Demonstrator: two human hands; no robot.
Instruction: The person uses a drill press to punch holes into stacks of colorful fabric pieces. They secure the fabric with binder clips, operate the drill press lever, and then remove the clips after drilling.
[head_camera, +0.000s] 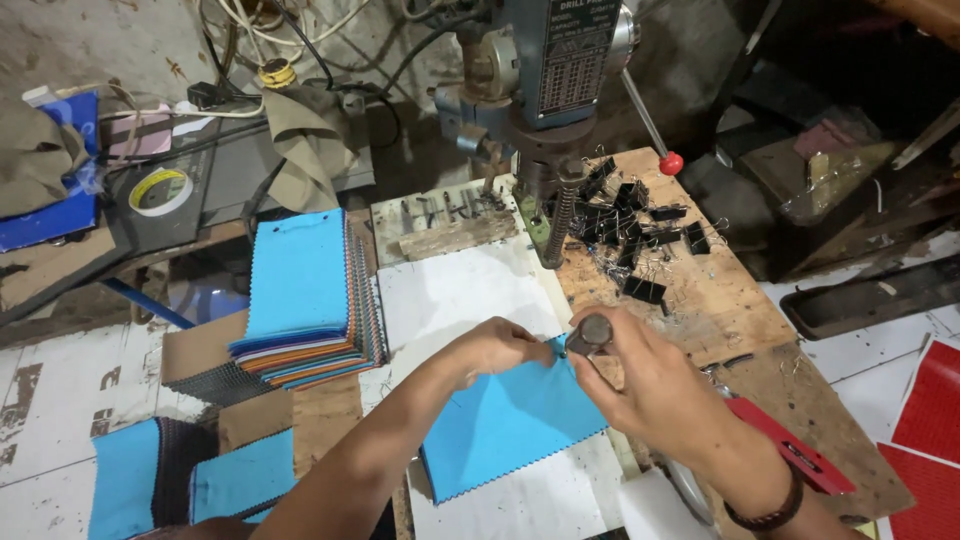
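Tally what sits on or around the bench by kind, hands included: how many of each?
Hands: 2, left hand and right hand
Blue fabric swatch stacks: 4
Round-headed tool: 1
Tape roll: 1
Drill press: 1
Black binder clips: a heap, too tangled to count
Total: 9, clips aside

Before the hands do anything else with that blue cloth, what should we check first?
1. Left hand pins the blue fabric swatch at its top corner: ok.
2. Right hand grips a dark round-headed tool on that same corner: ok.
3. Left fingers sit very close to the tool head: not ok.
4. Swatch lies flat on the white sheet: ok.
5. Binder clips lie apart from the swatch, on the wooden board: ok.
6. Drill press running or stopped: cannot tell.
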